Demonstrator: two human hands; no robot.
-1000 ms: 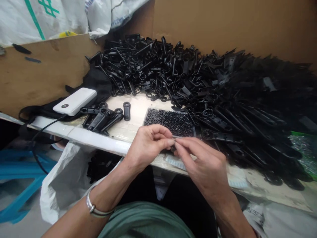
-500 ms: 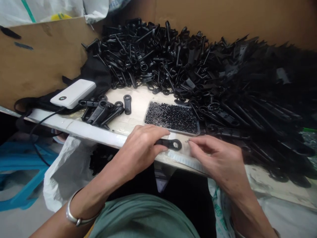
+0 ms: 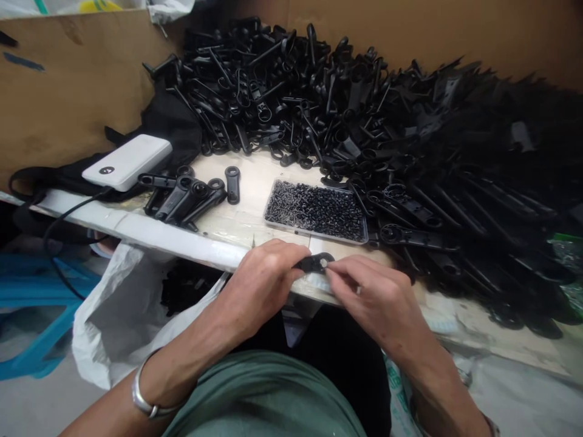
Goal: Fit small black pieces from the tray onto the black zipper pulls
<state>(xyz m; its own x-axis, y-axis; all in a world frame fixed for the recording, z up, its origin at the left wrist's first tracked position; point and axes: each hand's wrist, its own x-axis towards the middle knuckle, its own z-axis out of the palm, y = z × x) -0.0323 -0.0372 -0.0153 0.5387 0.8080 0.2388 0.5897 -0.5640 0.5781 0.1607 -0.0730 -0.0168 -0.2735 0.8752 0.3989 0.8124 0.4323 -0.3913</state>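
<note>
My left hand (image 3: 268,279) is closed around the shank of a black plastic ring-ended part (image 3: 310,263), its ring end pointing right. My right hand (image 3: 373,291) is pinched, fingertips against that ring end; whatever sits between them is too small to make out. Just beyond both hands lies a shallow clear tray (image 3: 314,235) full of tiny dark pieces (image 3: 314,209). A single similar black part (image 3: 232,185) rests flat to the left of the tray, beside a small heap of such parts (image 3: 184,197).
A large pile of black plastic parts (image 3: 282,91) covers the back and right of the table (image 3: 218,233). On the left are a white power bank (image 3: 130,162) and its black cable (image 3: 68,221). An open white sack (image 3: 109,315) hangs below the front edge, near a blue stool (image 3: 40,340).
My right hand has moved left, bringing its pinched fingertips from beside the black part onto its ring end. My left hand keeps its hold. The camera view has shifted slightly.
</note>
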